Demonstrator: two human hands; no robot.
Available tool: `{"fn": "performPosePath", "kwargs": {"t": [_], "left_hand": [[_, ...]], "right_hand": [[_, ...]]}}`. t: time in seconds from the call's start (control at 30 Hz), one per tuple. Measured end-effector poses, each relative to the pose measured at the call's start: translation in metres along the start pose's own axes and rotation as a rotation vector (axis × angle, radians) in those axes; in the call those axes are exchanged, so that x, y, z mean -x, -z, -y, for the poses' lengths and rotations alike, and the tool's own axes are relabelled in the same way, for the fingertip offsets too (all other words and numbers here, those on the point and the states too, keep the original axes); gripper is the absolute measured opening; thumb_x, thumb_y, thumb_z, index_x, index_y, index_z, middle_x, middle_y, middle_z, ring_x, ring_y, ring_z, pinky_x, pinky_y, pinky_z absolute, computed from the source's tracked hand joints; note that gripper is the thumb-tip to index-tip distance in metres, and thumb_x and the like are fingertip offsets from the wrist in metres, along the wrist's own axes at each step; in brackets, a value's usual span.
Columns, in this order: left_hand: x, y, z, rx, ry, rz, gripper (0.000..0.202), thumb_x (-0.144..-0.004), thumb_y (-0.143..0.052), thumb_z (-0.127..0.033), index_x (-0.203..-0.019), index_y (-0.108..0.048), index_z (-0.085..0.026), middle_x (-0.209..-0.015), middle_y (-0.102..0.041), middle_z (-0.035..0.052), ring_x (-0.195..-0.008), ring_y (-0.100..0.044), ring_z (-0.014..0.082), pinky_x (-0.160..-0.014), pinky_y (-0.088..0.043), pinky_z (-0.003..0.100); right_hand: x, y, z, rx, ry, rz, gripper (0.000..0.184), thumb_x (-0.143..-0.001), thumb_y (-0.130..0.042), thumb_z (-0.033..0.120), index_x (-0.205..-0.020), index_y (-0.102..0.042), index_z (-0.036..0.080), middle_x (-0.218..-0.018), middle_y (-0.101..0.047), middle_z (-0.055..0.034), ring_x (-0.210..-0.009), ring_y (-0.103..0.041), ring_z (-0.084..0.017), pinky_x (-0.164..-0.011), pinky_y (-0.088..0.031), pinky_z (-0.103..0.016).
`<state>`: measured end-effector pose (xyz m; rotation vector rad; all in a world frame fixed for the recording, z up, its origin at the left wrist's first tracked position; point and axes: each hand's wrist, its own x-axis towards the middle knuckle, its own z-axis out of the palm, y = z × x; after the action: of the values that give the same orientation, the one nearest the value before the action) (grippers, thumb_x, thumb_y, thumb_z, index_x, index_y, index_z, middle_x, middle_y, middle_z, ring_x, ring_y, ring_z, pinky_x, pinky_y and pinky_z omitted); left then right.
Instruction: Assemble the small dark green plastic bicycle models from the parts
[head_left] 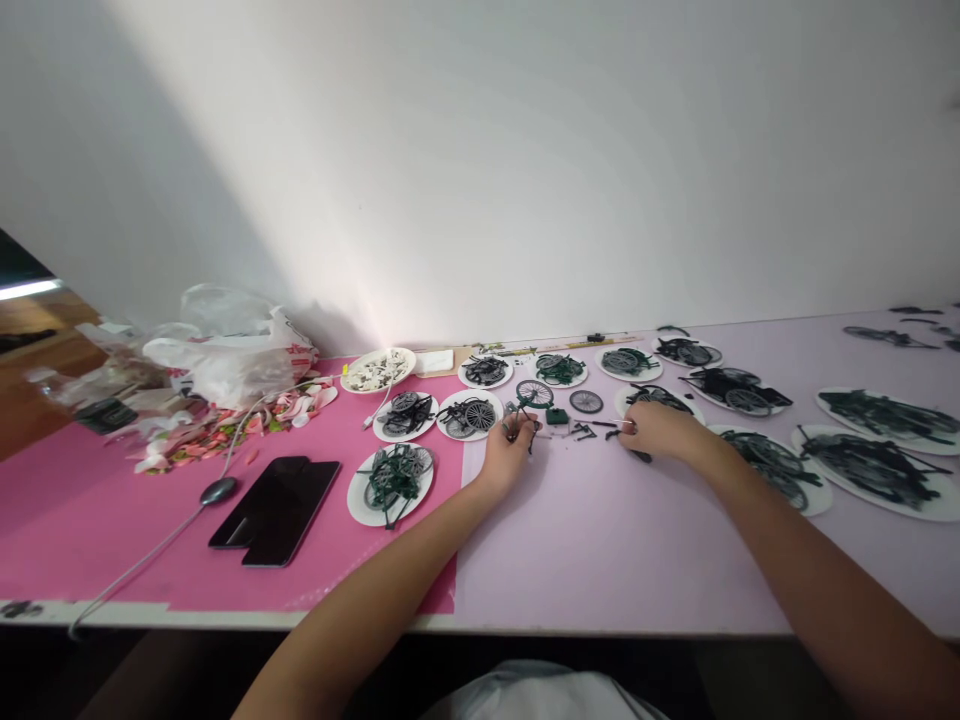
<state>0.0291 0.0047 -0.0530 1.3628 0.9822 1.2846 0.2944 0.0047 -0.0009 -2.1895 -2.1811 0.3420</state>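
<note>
My left hand [508,452] is closed around a dark model bicycle frame [532,422]. A spoked wheel [534,394] stands just beyond it, seemingly joined to the frame. On the right, my right hand [658,432] has its fingers pinched together at a thin rod-like tool [606,424], dark with a pale end. What else its fingers hold is hidden. Between the hands lie a small dark green block [556,416], a loose grey wheel [586,401] and several small dark parts [583,432]. Partly behind my right hand is a plate of dark bicycle parts [651,396].
Plates of bicycle parts [392,484] stand on both sides. A bowl of pale pieces [379,370] sits near the wall. Leftward are a black phone-like device [277,510], a mouse-shaped cabled object [218,490], pink petal-like scraps [217,432] and white plastic bags [232,350].
</note>
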Motion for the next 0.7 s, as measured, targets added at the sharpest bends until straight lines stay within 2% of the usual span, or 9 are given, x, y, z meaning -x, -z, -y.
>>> {"fn": "performPosePath", "kwargs": {"t": [0.07, 0.17, 0.33, 0.53, 0.7], "left_hand": [[0.001, 0.0, -0.003, 0.017, 0.007, 0.014, 0.024, -0.087, -0.066, -0.04, -0.092, -0.067, -0.017, -0.094, -0.073, 0.0081, -0.084, -0.063, 0.0174, -0.073, -0.046, 0.028], [0.002, 0.0, -0.006, 0.03, 0.014, 0.019, 0.023, -0.087, -0.066, -0.039, -0.093, -0.067, -0.016, -0.092, -0.072, 0.0078, -0.083, -0.063, 0.0169, -0.076, -0.046, 0.028], [0.002, 0.0, -0.007, 0.036, 0.029, 0.028, 0.022, -0.087, -0.067, -0.038, -0.092, -0.066, -0.017, -0.092, -0.072, 0.0062, -0.085, -0.064, 0.0163, -0.079, -0.046, 0.028], [0.0, 0.002, -0.004, 0.033, 0.025, 0.024, 0.026, -0.086, -0.069, -0.042, -0.092, -0.068, -0.016, -0.089, -0.072, 0.0064, -0.081, -0.064, 0.0165, -0.077, -0.047, 0.029], [-0.001, 0.002, -0.003, 0.04, 0.03, 0.034, 0.028, -0.085, -0.07, -0.042, -0.093, -0.068, -0.016, -0.088, -0.072, 0.0069, -0.082, -0.063, 0.0166, -0.077, -0.046, 0.028]], "right_hand": [[-0.004, -0.003, -0.003, -0.054, 0.026, 0.017, 0.014, -0.072, -0.068, 0.031, -0.064, -0.061, 0.022, -0.07, -0.071, -0.0073, -0.059, -0.062, -0.022, -0.055, -0.034, -0.031], [-0.007, -0.006, -0.002, -0.174, 0.127, 0.089, 0.017, -0.074, -0.067, 0.035, -0.066, -0.061, 0.021, -0.068, -0.069, -0.0046, -0.06, -0.06, -0.02, -0.056, -0.036, -0.029], [-0.001, -0.004, 0.013, -0.344, 0.311, 0.149, 0.024, -0.082, -0.062, 0.043, -0.082, -0.069, 0.02, -0.077, -0.071, -0.0046, -0.068, -0.06, -0.019, -0.06, -0.04, -0.027], [0.002, -0.001, 0.018, -0.338, 0.349, 0.065, 0.034, -0.089, -0.058, 0.051, -0.094, -0.071, 0.02, -0.087, -0.074, -0.0072, -0.072, -0.062, -0.022, -0.063, -0.041, -0.028], [-0.003, -0.003, 0.01, -0.29, 0.328, -0.007, 0.029, -0.09, -0.058, 0.048, -0.091, -0.072, 0.022, -0.091, -0.076, -0.0077, -0.077, -0.067, -0.023, -0.065, -0.043, -0.027]]}}
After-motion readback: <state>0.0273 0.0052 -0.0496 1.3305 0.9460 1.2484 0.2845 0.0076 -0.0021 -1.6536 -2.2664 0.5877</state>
